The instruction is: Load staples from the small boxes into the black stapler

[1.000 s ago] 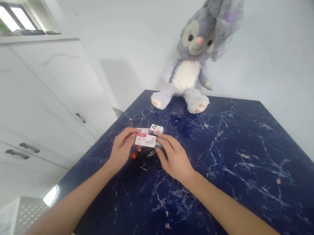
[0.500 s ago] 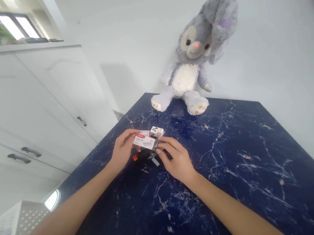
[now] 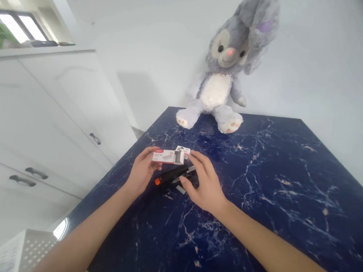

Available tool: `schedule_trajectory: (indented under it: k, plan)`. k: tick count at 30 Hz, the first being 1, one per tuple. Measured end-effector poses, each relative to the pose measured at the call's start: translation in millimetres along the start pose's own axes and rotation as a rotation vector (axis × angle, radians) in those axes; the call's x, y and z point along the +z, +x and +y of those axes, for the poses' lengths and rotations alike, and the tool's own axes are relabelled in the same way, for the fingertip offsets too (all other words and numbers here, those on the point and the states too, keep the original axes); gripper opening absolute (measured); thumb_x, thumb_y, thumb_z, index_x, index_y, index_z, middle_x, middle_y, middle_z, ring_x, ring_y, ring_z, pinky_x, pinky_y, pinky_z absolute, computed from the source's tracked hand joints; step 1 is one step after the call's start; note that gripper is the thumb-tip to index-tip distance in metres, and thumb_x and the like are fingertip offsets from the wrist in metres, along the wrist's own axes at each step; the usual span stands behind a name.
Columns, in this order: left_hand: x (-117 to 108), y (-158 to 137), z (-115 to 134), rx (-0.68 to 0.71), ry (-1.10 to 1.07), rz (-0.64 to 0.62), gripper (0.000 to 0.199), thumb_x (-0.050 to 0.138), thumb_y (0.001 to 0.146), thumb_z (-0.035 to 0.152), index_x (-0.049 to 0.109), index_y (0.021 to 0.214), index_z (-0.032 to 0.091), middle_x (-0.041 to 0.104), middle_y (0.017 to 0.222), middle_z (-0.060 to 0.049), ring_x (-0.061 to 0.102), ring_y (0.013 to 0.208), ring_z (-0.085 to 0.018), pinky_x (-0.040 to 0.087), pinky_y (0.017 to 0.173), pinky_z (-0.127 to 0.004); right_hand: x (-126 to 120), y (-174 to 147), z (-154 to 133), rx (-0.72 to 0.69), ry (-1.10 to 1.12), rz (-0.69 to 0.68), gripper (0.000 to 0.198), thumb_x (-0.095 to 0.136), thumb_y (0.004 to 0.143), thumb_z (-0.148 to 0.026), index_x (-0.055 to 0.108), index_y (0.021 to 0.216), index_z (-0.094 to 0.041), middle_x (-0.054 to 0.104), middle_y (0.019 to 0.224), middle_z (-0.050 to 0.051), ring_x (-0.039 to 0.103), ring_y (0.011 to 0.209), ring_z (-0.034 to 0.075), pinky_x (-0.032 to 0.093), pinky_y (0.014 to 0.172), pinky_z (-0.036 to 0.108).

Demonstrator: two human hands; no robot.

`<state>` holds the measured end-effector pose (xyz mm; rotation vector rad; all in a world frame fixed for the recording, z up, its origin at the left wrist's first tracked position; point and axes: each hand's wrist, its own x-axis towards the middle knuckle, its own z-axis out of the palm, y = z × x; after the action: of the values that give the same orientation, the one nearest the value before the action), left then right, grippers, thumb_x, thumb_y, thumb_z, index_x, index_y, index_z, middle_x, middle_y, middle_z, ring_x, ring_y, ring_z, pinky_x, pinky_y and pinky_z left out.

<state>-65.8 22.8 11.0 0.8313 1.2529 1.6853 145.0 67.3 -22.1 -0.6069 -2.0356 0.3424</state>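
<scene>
My left hand [image 3: 141, 170] holds a small red-and-white staple box [image 3: 163, 156] by its left end, with a strip of staples pictured on its side. A grey flap or opening shows at the box's right end. My right hand [image 3: 205, 182] is open, thumb and fingers apart; its fingertips are close to that end, and I cannot tell whether they touch it. Below the box lies a black stapler [image 3: 172, 175] with an orange tip, partly behind my right hand. A grey staple strip [image 3: 180, 189] rests on the table near my right thumb.
A second small white box [image 3: 183, 149] stands just behind the held one. A large grey plush rabbit [image 3: 216, 90] sits at the back of the dark blue marbled table [image 3: 260, 167]. White cabinets [image 3: 60, 122] line the left, and a white perforated basket [image 3: 34, 246] is at lower left.
The staple box has risen slightly and turned, showing its right end. My right hand's fingers have spread and come off the box's side, uncovering more of the black stapler.
</scene>
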Motion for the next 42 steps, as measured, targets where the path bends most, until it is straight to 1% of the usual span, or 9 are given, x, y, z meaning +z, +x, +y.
schedule_trajectory:
  k: [8, 13, 17, 20, 24, 27, 33, 38, 42]
  plan:
    - [0.3, -7.2, -4.0, 0.084, 0.249, -0.171, 0.024, 0.076, 0.079, 0.035, 0.075, 0.098, 0.02, 0.074, 0.104, -0.006, 0.067, 0.085, -0.017, 0.055, 0.074, -0.026, 1.0, -0.7, 4.5, -0.037, -0.025, 0.012, 0.065, 0.059, 0.091, -0.03, 0.035, 0.15, -0.02, 0.042, 0.147, 0.017, 0.045, 0.131, 0.034, 0.044, 0.107, 0.054]
    - [-2.3, -1.0, -4.9, 0.114, 0.207, -0.042, 0.035, 0.079, 0.075, 0.04, 0.076, 0.102, 0.018, 0.074, 0.107, -0.009, 0.068, 0.093, -0.021, 0.056, 0.079, -0.03, -0.5, 2.6, 0.4, -0.026, -0.035, 0.017, 0.058, 0.057, 0.092, -0.03, 0.041, 0.145, -0.016, 0.047, 0.143, 0.018, 0.048, 0.129, 0.033, 0.045, 0.104, 0.05]
    - [-14.0, 15.5, -8.3, 0.095, 0.205, 0.106, 0.038, 0.078, 0.075, 0.041, 0.075, 0.105, 0.019, 0.073, 0.11, -0.008, 0.068, 0.086, -0.018, 0.053, 0.069, -0.025, -2.5, -1.3, -0.9, 0.013, -0.101, 0.02, 0.014, 0.055, 0.089, -0.021, 0.067, 0.097, -0.019, 0.069, 0.088, 0.007, 0.063, 0.08, 0.021, 0.05, 0.078, 0.036]
    - [-27.1, 29.6, -13.8, 0.076, 0.411, 0.082, 0.032, 0.074, 0.077, 0.038, 0.076, 0.103, 0.019, 0.075, 0.103, -0.008, 0.067, 0.08, -0.017, 0.052, 0.068, -0.025, -5.0, -7.9, -0.8, -0.033, -0.15, -0.109, 0.019, 0.057, 0.085, -0.018, 0.061, 0.066, -0.019, 0.058, 0.058, -0.001, 0.049, 0.053, 0.012, 0.041, 0.063, 0.031]
    - [-36.5, 36.0, -18.4, 0.23, 0.763, -0.032, 0.024, 0.064, 0.082, 0.031, 0.077, 0.101, 0.022, 0.076, 0.099, -0.006, 0.067, 0.085, -0.021, 0.052, 0.082, -0.033, -5.3, -12.0, -1.4, -0.115, -0.16, -0.331, 0.02, 0.063, 0.084, -0.028, 0.066, 0.067, -0.019, 0.06, 0.063, 0.0, 0.052, 0.057, 0.012, 0.04, 0.063, 0.03]
    - [-36.2, 31.7, -17.0, 0.395, 0.971, 0.001, 0.021, 0.063, 0.083, 0.028, 0.077, 0.098, 0.026, 0.075, 0.101, -0.005, 0.064, 0.093, -0.023, 0.049, 0.089, -0.037, -2.0, -11.0, 1.1, -0.159, -0.136, -0.409, 0.014, 0.065, 0.087, -0.03, 0.071, 0.079, -0.02, 0.064, 0.076, 0.002, 0.058, 0.067, 0.014, 0.043, 0.068, 0.031]
    - [-28.0, 19.7, -8.9, 0.508, 1.004, 0.074, 0.019, 0.058, 0.087, 0.026, 0.075, 0.097, 0.024, 0.073, 0.102, -0.005, 0.063, 0.095, -0.022, 0.047, 0.087, -0.035, -0.2, -8.7, 5.5, -0.208, -0.094, -0.433, 0.016, 0.057, 0.095, -0.024, 0.069, 0.086, -0.019, 0.064, 0.082, 0.003, 0.06, 0.072, 0.015, 0.046, 0.071, 0.031]
    - [-21.5, 9.7, 3.3, 0.593, 0.951, -0.115, 0.016, 0.058, 0.088, 0.026, 0.074, 0.09, 0.022, 0.072, 0.093, -0.005, 0.065, 0.084, -0.019, 0.048, 0.082, -0.031, -2.2, -7.8, 3.1, -0.228, -0.038, -0.399, 0.014, 0.052, 0.097, -0.024, 0.064, 0.094, -0.019, 0.067, 0.099, 0.006, 0.062, 0.079, 0.016, 0.048, 0.073, 0.031]
    - [-16.9, 2.0, 5.5, 0.523, 0.984, -0.368, 0.019, 0.062, 0.087, 0.027, 0.075, 0.1, 0.023, 0.074, 0.092, -0.005, 0.065, 0.079, -0.019, 0.049, 0.079, -0.03, -2.8, -6.5, 1.1, -0.219, -0.034, -0.39, 0.013, 0.05, 0.096, -0.024, 0.059, 0.088, -0.019, 0.063, 0.081, 0.002, 0.057, 0.069, 0.015, 0.045, 0.069, 0.03]
